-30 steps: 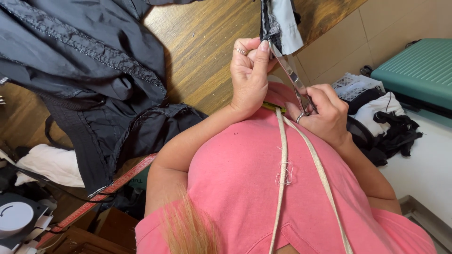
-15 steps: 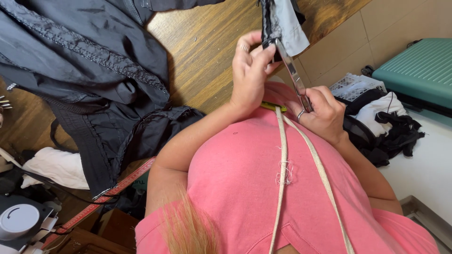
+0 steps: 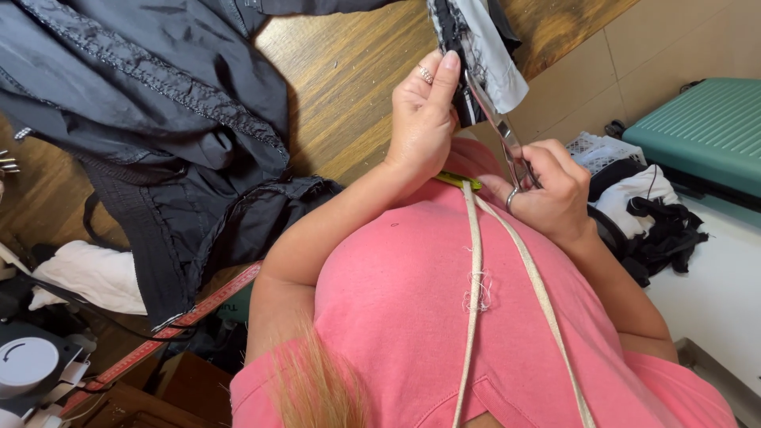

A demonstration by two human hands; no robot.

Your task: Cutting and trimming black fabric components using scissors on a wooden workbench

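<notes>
The left hand (image 3: 424,119) pinches a black-and-grey cloth strip (image 3: 476,55) above the bench's (image 3: 349,103) near edge; the right hand's (image 3: 547,190) fingers grip scissors (image 3: 501,131) against it. The blades lie close to the left fingertips, so a slip could nick them. Garments (image 3: 158,119) crowd the bench's left side.

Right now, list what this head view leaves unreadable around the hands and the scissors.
- Scissors: blade tips hidden in the black and white fabric piece.
- Fabric piece: top cut off by the upper edge.
- Right hand: palm and handle loops covered by its own fingers.
- Left hand: fingertips hidden behind the fabric.
</notes>
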